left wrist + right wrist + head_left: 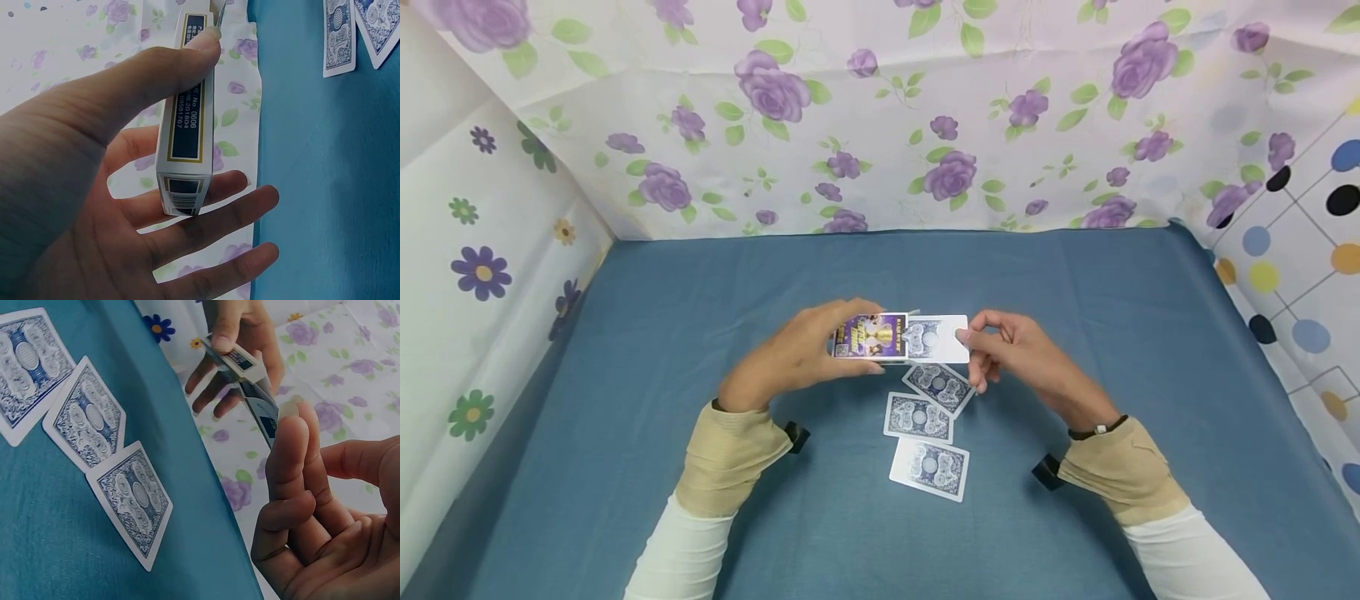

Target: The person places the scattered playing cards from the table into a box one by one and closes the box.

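In the head view my left hand (pixel 801 346) grips a purple-and-gold playing card box (pixel 871 337) from its left end, thumb on the near edge and fingers on the far one. The left wrist view shows the box's narrow printed side (pixel 187 125) under the thumb. Out of the box's right end sticks a blue-backed playing card (pixel 925 337), its outer part washed white by glare. My right hand (pixel 1018 350) pinches that outer end between thumb and fingers. Nearest below lies a blue-backed card (pixel 940 386), overlapping a second card (pixel 919 417).
A third face-down card (pixel 931 468) lies nearer the front, beside the second one. Blue cloth (pixel 700 275) covers the table. A flowered sheet (pixel 880 125) hangs behind it, with patterned sheets at the left (pixel 482 333) and right (pixel 1300 292).
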Tool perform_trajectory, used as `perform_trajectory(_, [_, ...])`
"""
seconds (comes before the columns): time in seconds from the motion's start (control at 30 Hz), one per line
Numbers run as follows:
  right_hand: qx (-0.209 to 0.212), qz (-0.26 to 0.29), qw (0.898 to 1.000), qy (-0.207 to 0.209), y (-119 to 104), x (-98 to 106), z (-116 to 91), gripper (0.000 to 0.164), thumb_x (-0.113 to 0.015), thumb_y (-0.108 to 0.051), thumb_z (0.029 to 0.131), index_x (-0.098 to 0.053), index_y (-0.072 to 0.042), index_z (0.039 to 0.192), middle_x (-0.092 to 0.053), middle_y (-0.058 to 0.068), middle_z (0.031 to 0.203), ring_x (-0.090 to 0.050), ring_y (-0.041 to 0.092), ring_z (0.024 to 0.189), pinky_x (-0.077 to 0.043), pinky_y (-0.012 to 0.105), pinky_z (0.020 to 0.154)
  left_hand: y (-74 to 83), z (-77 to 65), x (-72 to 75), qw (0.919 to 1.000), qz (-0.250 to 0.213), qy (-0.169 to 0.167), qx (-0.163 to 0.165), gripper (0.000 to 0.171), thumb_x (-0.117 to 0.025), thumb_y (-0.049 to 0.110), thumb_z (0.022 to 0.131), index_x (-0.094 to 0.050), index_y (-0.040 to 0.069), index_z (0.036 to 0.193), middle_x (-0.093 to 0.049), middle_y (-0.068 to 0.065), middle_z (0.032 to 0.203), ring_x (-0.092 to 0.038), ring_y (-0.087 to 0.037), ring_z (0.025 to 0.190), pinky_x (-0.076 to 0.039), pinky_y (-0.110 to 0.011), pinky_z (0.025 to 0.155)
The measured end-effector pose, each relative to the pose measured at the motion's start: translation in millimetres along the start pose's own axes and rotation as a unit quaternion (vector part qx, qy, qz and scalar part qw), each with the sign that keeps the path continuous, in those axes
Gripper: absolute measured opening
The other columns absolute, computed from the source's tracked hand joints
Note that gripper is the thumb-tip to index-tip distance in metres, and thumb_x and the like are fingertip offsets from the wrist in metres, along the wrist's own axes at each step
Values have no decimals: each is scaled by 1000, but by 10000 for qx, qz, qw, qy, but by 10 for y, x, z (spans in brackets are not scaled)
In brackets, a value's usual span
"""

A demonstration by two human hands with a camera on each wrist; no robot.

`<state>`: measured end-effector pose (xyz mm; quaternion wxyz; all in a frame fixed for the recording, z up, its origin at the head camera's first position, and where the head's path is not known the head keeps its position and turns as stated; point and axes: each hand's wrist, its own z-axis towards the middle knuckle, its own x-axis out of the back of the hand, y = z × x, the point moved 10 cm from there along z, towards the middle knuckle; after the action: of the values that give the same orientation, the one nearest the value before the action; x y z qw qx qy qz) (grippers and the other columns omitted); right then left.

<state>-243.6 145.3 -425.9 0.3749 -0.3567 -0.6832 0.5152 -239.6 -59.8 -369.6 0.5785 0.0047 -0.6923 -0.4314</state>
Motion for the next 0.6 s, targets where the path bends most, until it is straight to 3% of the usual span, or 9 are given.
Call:
perform_trajectory(0.17, [14,-168,9998,44,17,-30,7,47,-61,-39,96,-53,6,107,-66,17,66,-62,30,56,-45,36,55,36,12,-33,9999,-57,-19,-92,65,-77,44,81,-55,22,138,-59,2,102,-54,-15,85,-47,-35,74])
perform_trajectory(0.47, [24,-160,9999,21,33,-88,12,37,-62,-36,96,-56,0,99,-66,16,67,-62,29,56,-44,35,55,41,17,-59,9999,-116,-32,-122,63,-77,43,82,-55,23,137,-59,3,103,-54,-15,85,-47,-34,74])
perform_trajectory(0.6, [54,-200,9998,38,35,-103,16,39,-62,-36,96,-56,3,99,-64,15,66,-61,25,54,-44,33,54,54,23,-72,9998,-113,-37,-150,63,-77,43,82,-55,23,137,-59,3,104,-54,-14,86,-47,-34,75])
